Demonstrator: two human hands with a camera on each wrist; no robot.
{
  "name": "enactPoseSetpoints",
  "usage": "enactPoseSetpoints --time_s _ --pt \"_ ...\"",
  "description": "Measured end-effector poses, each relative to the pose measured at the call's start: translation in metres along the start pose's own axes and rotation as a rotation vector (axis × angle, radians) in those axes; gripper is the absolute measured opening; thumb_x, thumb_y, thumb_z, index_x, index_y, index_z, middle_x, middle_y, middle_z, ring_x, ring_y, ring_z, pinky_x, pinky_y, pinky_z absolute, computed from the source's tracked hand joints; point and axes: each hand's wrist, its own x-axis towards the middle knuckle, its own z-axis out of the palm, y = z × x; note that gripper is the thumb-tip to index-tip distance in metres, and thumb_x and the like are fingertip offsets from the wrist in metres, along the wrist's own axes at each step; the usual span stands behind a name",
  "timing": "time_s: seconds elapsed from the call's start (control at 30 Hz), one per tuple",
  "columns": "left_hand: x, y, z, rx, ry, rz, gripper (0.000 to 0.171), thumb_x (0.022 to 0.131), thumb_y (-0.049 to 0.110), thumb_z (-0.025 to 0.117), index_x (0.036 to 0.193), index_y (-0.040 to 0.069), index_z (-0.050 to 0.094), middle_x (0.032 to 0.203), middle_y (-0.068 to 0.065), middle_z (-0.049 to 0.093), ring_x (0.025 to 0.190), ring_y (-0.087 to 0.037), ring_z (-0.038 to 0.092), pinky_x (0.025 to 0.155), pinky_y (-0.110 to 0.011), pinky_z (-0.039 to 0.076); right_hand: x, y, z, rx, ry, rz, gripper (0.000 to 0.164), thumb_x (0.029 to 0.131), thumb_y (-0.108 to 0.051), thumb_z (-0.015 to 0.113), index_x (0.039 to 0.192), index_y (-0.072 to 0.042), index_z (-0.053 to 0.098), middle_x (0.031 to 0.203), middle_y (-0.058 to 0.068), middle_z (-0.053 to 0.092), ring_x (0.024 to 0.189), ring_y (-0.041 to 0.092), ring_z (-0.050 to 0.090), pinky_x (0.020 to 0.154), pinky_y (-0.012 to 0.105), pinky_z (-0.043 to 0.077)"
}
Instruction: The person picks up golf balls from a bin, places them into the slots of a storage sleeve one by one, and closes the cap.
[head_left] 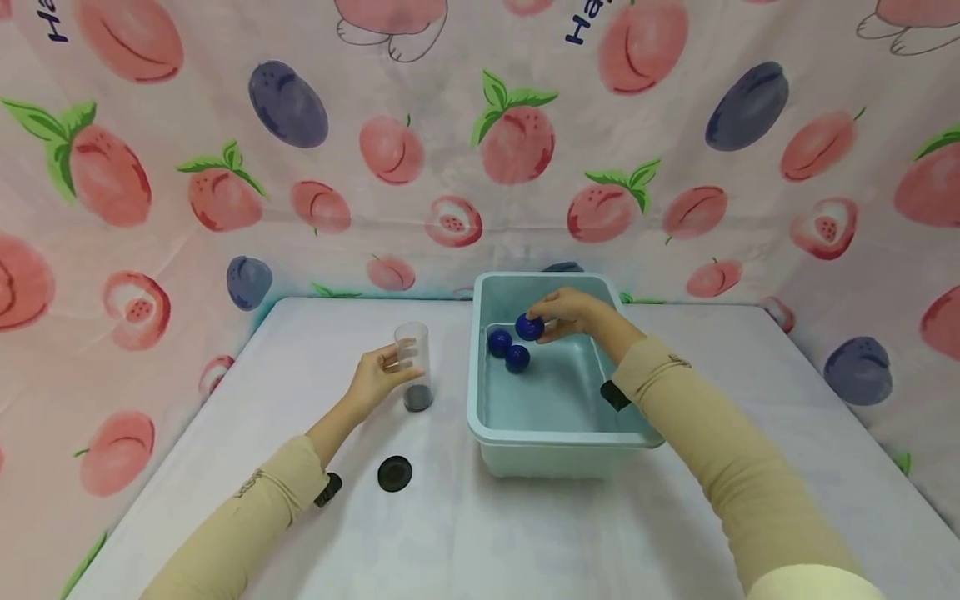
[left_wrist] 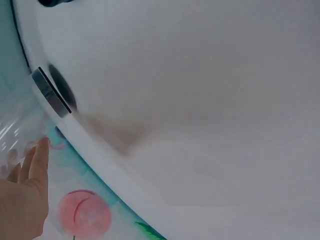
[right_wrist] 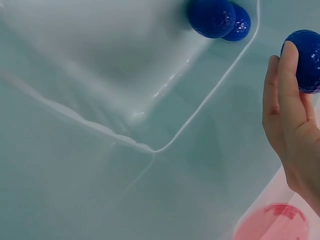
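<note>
Both sleeves point(head_left: 247, 517) are cut off by the head view's lower edge. Beyond lies a black disc point(head_left: 395, 473) on the worktop point(head_left: 427, 542). The left hand point(head_left: 371, 385) wraps thumb and fingers round a clear cylinder point(head_left: 417, 397), whose top the left wrist view crops. The right hand point(head_left: 573, 312), its palm hidden, pinches a blue ball point(head_left: 528, 327) over the bin point(head_left: 566, 437), height unclear; two other balls point(head_left: 517, 358) rest inside.
</note>
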Motion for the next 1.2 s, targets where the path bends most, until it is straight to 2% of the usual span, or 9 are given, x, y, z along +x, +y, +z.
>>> enactPoseSetpoints --time_s 0.17,0.3,0.43,0.53,0.67,0.93,1.2 --pt "0.002 0.01 0.0 0.038 -0.001 -0.001 0.056 0.085 0.012 0.069 0.136 0.0 0.048 0.133 -0.02 0.054 0.12 -0.036 0.055 0.099 -0.045 0.047 -0.004 -0.006 -0.001 0.027 0.0 -0.027 0.047 0.096 -0.013 0.051 0.138 0.005 0.041 0.145 0.027 0.034 0.082 0.019 0.061 0.085 0.031 0.057" --pt "0.003 0.017 0.0 0.056 0.007 0.001 0.056 0.085 0.015 0.07 0.135 0.002 0.049 0.132 -0.018 0.056 0.12 -0.034 0.056 0.098 -0.043 0.049 -0.006 -0.009 -0.001 0.045 -0.012 -0.049 0.045 0.097 -0.013 0.048 0.138 0.005 0.042 0.145 0.027 0.034 0.101 0.028 0.057 0.086 0.031 0.056" --pt "0.001 0.019 0.0 0.057 -0.016 -0.005 0.057 0.084 0.016 0.071 0.135 0.004 0.05 0.133 -0.019 0.055 0.121 -0.034 0.055 0.098 -0.042 0.049 -0.008 -0.009 0.002 0.066 -0.032 -0.041 0.045 0.097 -0.011 0.048 0.138 0.005 0.041 0.147 0.027 0.031 0.115 0.033 0.051 0.083 0.03 0.057" --pt "0.0 0.02 0.001 0.058 -0.022 0.008 0.055 0.083 0.016 0.072 0.134 0.006 0.052 0.132 -0.019 0.056 0.121 -0.035 0.055 0.096 -0.042 0.05 -0.01 -0.009 0.004 0.089 -0.033 -0.044 0.045 0.096 -0.01 0.049 0.138 0.005 0.041 0.148 0.027 0.028 0.122 0.035 0.047 0.088 0.032 0.055" --pt "0.0 0.024 0.002 0.091 0.004 0.037 0.054 0.081 0.017 0.075 0.13 0.009 0.056 0.128 -0.017 0.06 0.117 -0.034 0.058 0.092 -0.041 0.053 -0.015 -0.013 0.005 0.121 -0.056 -0.077 0.046 0.097 -0.011 0.047 0.138 0.006 0.039 0.15 0.026 0.023 0.13 0.038 0.041 0.099 0.039 0.048" --pt "0.004 0.032 0.003 0.155 0.045 0.071 0.055 0.076 0.017 0.079 0.127 0.007 0.06 0.128 -0.016 0.06 0.112 -0.034 0.06 0.088 -0.041 0.055 -0.024 -0.021 0.01 0.175 -0.109 -0.148 0.045 0.099 -0.011 0.044 0.139 0.007 0.037 0.148 0.025 0.032 0.131 0.038 0.042 0.099 0.042 0.046" --pt "0.005 0.04 0.006 0.149 0.066 0.123 0.055 0.074 0.014 0.081 0.125 0.005 0.061 0.132 -0.014 0.057 0.116 -0.031 0.055 0.097 -0.045 0.049 -0.03 -0.028 0.022 0.175 -0.118 -0.165 0.044 0.099 -0.013 0.045 0.139 0.004 0.04 0.142 0.025 0.041 0.121 0.033 0.05 0.103 0.045 0.043"
